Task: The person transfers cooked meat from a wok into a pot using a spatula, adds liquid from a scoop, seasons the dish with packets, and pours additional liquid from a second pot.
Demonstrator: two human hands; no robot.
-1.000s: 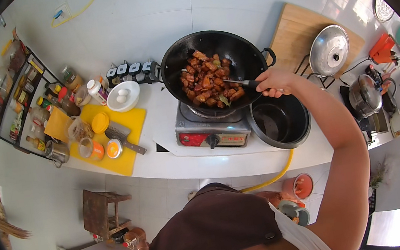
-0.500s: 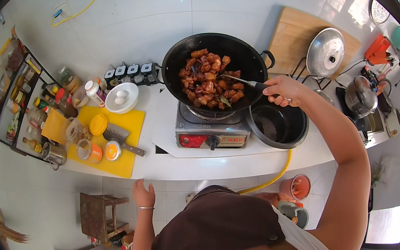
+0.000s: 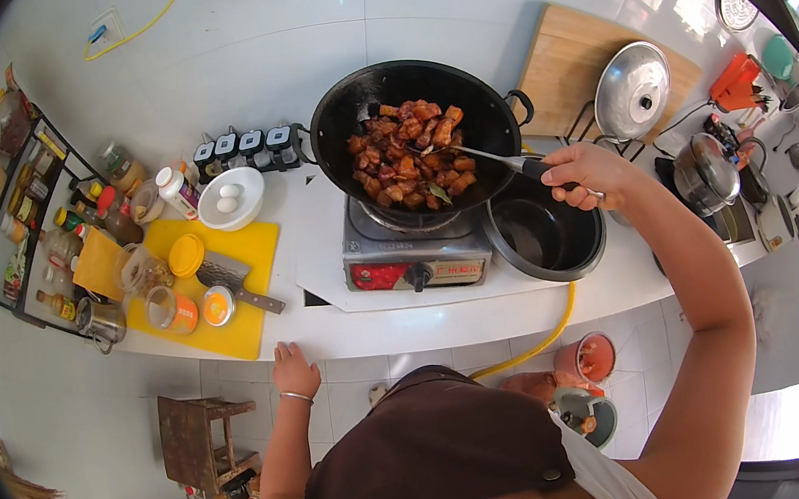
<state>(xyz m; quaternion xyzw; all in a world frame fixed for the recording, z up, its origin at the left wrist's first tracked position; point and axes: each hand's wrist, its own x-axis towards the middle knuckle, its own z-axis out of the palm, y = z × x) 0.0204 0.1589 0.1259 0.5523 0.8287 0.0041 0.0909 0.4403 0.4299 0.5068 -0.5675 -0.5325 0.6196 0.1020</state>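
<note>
Brown meat chunks (image 3: 412,152) stirred by right hand (image 3: 589,172) gripping spatula (image 3: 493,156); left hand (image 3: 295,372), newly risen, fingers loosely together at counter edge (image 3: 381,338).

One wok (image 3: 356,114) of browned meat on one gas stove (image 3: 415,252). One empty black pot (image 3: 544,235) beside it. One spatula (image 3: 499,158) in my right hand (image 3: 586,174); my left hand (image 3: 293,373) at the table (image 3: 409,324) edge. Two white eggs (image 3: 225,198) in one white bowl (image 3: 248,209). Four black-lidded spice jars (image 3: 245,149) in a row. One yellow cutting board (image 3: 249,330) carrying one cleaver (image 3: 234,281). One wooden board (image 3: 562,66). Two metal lids: one (image 3: 633,89) on a rack, one (image 3: 704,171) on a pot. One wooden stool (image 3: 198,443) on the floor. Bottles on the shelf are too crowded to count.
</note>
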